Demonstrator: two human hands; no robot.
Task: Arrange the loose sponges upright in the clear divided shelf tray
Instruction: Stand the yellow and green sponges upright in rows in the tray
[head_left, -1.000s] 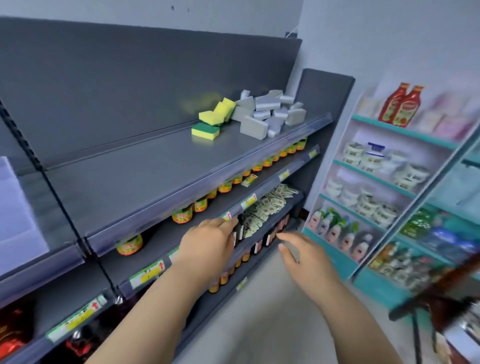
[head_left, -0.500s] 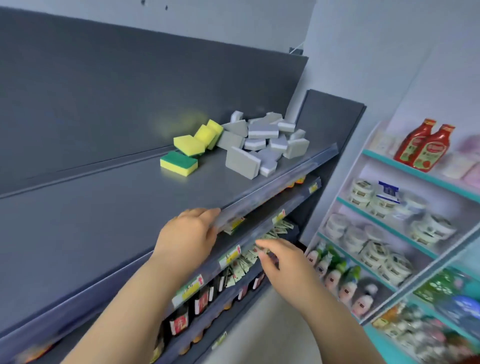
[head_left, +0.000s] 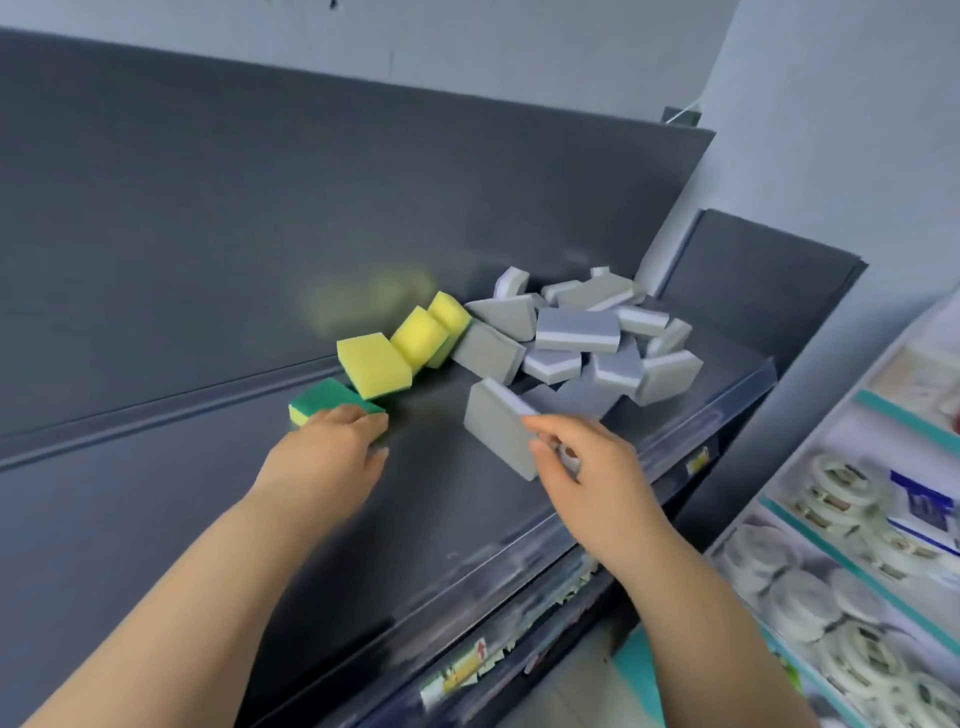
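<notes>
Both hands reach the loose sponges on the top shelf.

Half a second ago the hands were at the shelf's front lip; now the left hand (head_left: 332, 457) lies with fingers curled over the green-topped sponge (head_left: 324, 400), and the right hand (head_left: 587, 473) pinches the near edge of a grey sponge (head_left: 493, 431) tilted in front of the grey pile (head_left: 587, 332). Three yellow sponges (head_left: 405, 343) lean just left of that pile. The shelf (head_left: 156, 519) carries them all; no clear divided tray shows, so sorting likely has not begun.
</notes>
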